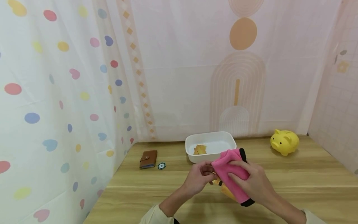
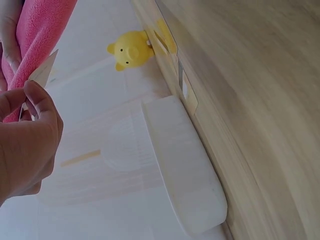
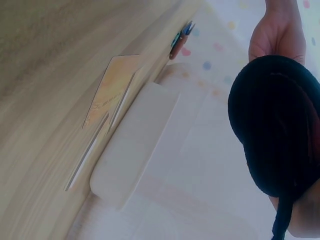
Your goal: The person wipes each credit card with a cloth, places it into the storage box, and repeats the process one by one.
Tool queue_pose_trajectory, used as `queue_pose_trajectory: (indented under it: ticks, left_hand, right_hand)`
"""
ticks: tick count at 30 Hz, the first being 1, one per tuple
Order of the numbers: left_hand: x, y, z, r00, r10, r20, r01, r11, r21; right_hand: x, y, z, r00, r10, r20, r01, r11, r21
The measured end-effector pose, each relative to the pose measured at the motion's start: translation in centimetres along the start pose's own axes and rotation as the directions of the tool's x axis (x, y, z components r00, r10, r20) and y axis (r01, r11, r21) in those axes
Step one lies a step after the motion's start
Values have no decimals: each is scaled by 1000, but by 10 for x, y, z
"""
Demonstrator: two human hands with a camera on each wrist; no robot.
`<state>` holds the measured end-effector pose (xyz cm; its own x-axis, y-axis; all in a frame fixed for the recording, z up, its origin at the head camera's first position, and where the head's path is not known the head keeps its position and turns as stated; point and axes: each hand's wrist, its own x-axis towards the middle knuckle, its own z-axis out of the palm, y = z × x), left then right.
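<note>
My right hand (image 1: 253, 180) grips a folded pink cloth (image 1: 230, 169) with black edging, its thumb and fingers across the near face. Against the cloth's left edge, my left hand (image 1: 197, 179) pinches a thin card (image 2: 45, 70) with curled fingers; one pointed corner sticks out beside the cloth in the left wrist view. Most of that card is hidden by the fingers and the cloth. In the right wrist view, the cloth's rolled black edge (image 3: 270, 125) faces the camera. Below the hands, golden cards (image 3: 114, 85) lie on the table, partly covered in the head view.
Behind the hands stands a white bin (image 1: 211, 157) with golden pieces (image 1: 200, 150) inside. A brown wallet (image 1: 148, 159) and a poker chip (image 1: 161, 166) lie to the left. At the back right is a yellow piggy bank (image 1: 284, 142). Curtains enclose the wooden table (image 1: 134, 193).
</note>
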<state>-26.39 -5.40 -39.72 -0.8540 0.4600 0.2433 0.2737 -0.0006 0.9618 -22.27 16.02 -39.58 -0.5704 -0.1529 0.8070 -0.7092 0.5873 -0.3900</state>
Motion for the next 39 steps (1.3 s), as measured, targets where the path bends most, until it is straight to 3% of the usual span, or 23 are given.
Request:
queue_pose_trajectory:
  ticks: [13, 39]
  left_hand:
    - [-1, -1, -2, 1000, 5, -16, -5, 1000, -16]
    - [-6, 0, -16, 1000, 0, -20, 1, 999, 38]
  right_hand:
    - [0, 7, -8, 1000, 21, -18, -21, 999, -28]
    - [1, 17, -22, 993, 115, -24, -116, 992, -43]
